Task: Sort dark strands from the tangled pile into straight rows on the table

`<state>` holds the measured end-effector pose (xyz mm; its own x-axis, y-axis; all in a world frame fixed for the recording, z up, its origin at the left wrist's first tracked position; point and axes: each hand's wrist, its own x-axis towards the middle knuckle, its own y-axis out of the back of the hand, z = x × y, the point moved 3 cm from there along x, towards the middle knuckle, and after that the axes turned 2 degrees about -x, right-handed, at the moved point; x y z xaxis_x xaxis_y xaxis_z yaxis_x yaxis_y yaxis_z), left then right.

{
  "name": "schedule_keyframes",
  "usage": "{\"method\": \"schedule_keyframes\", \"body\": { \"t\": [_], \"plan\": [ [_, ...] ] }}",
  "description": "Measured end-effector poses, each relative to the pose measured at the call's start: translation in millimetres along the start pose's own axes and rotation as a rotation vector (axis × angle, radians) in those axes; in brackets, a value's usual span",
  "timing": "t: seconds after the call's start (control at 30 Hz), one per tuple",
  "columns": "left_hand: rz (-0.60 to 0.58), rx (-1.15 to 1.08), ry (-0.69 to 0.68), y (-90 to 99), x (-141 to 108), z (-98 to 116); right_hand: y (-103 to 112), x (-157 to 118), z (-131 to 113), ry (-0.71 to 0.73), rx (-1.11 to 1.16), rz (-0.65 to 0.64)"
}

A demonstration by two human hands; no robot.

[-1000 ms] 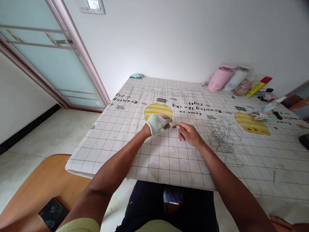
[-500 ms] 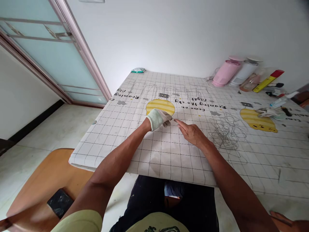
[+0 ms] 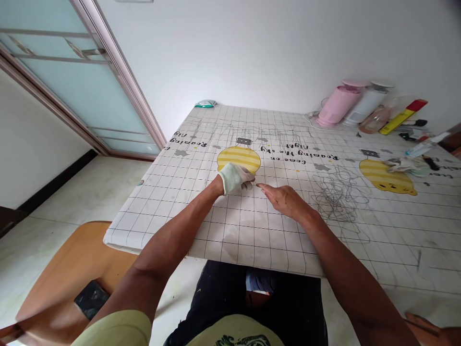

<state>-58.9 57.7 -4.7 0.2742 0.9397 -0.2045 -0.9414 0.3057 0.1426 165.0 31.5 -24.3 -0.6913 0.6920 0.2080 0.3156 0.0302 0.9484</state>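
Your left hand [image 3: 245, 178] wears the pale glove [image 3: 230, 179], its fingertips just beside those of your bare right hand [image 3: 284, 199], over the near part of the bench [image 3: 230, 235]. Whether either hand is clamped on anything, I cannot tell.

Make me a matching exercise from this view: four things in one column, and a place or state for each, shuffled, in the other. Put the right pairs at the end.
Column one
1. Left hand
2. Right hand
3. Pink cylinder
4. Black flat object

Column two
A. Lying on the orange-brown wooden surface, lower than the table
B. Bare, with no glove
C. Wearing a pale glove with a light green cuff
D. On the table, near the wall

Right pairs: 1-C; 2-B; 3-D; 4-A
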Motion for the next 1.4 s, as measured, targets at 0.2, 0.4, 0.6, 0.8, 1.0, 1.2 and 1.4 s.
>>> {"method": "schedule_keyframes", "body": {
  "t": [0.2,0.4,0.6,0.8,1.0,1.2,1.4],
  "plan": [
    [0.024,-0.065,0.005,15.3,-1.8,8.3,9.7,-3.1,3.1,-0.073,0.298,-0.013],
    [-0.013,-0.086,-0.034,24.7,-0.4,5.2,21.7,-4.2,-5.1,-0.044,0.523,-0.058],
    [-0.003,-0.155,-0.03,32.7,1.8,3.2,24.3,-7.2,-4.6,-0.1,0.673,-0.171],
    [-0.02,-0.221,-0.024,32.3,-3.6,10.5,21.9,-6.8,-6.0,-0.076,0.761,-0.19],
    [-0.012,-0.167,-0.034,33.0,-2.7,10.4,42.5,-10.5,7.2,-0.203,0.86,-0.181],
    [-0.013,-0.058,-0.085,32.9,-7.2,14.8,59.6,-10.7,25.5,-0.252,0.881,0.108],
    [0.016,-0.028,-0.075,26.3,-11.3,18.3,50.5,-9.1,10.0,-0.235,0.887,-0.129]
  ]
}}
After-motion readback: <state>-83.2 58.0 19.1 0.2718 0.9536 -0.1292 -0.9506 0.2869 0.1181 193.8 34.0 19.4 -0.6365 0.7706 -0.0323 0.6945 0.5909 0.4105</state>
